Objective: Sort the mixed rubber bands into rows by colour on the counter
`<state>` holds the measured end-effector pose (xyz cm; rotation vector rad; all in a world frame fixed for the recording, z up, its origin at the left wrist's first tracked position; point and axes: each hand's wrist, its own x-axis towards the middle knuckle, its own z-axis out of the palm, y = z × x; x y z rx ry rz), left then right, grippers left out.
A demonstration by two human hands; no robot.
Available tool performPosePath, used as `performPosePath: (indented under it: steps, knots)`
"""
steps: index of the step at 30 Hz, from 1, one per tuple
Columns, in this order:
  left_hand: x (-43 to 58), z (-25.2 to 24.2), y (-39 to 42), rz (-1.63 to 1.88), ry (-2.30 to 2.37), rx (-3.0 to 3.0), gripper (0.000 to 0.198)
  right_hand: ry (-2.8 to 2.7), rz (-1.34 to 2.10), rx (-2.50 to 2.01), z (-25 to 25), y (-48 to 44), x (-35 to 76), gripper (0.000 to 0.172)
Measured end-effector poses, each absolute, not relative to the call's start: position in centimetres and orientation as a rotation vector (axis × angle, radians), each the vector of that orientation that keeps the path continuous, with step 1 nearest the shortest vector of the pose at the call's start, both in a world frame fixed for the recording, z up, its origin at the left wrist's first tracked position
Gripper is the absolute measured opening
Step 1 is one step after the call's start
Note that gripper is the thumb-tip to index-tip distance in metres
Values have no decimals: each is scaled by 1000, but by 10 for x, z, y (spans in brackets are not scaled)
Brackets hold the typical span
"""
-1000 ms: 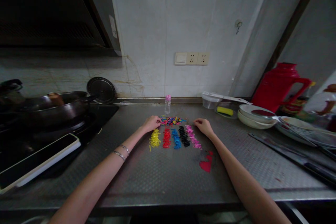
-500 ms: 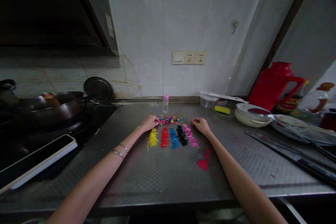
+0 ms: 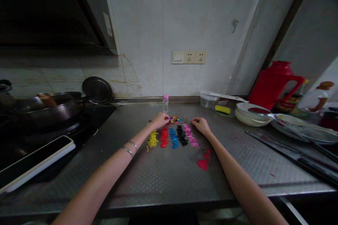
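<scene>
My left hand is over the left side of a mixed pile of small coloured rubber bands, its fingers pinched together; what is in them, if anything, is too small to see. To the pile's right my right hand rests on the counter, fingers curled closed, their contents hidden. Sorted bands lie nearer me in rows: yellow bands, red bands, blue bands, black bands and pink bands. Behind the pile stands a small clear bottle with a pink cap.
Red heart shapes mark the metal counter. At left are a pan and a long white-edged device. On the right are a yellow sponge, bowls, a knife and a red thermos.
My left hand has moved right, from the pile's left edge to over its left part, covering more of it. My right hand stays in about the same place.
</scene>
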<state>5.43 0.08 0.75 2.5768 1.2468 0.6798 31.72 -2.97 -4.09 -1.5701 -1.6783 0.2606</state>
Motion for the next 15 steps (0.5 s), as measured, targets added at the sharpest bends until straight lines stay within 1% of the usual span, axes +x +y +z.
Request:
performPosePath:
  steps: [3, 8, 12, 15]
  knots:
    - [85, 5, -3, 640, 1167, 2629, 24, -1674, 261, -1567, -40, -30, 317, 24]
    - [119, -2, -7, 597, 1204, 2680, 23, -1664, 264, -1564, -40, -30, 317, 24]
    - [130, -3, -8, 569, 1146, 2742, 23, -1666, 274, -1546, -40, -30, 318, 23]
    - [126, -3, -6, 635, 1157, 2736, 26, -1661, 274, -1543, -41, -30, 318, 23]
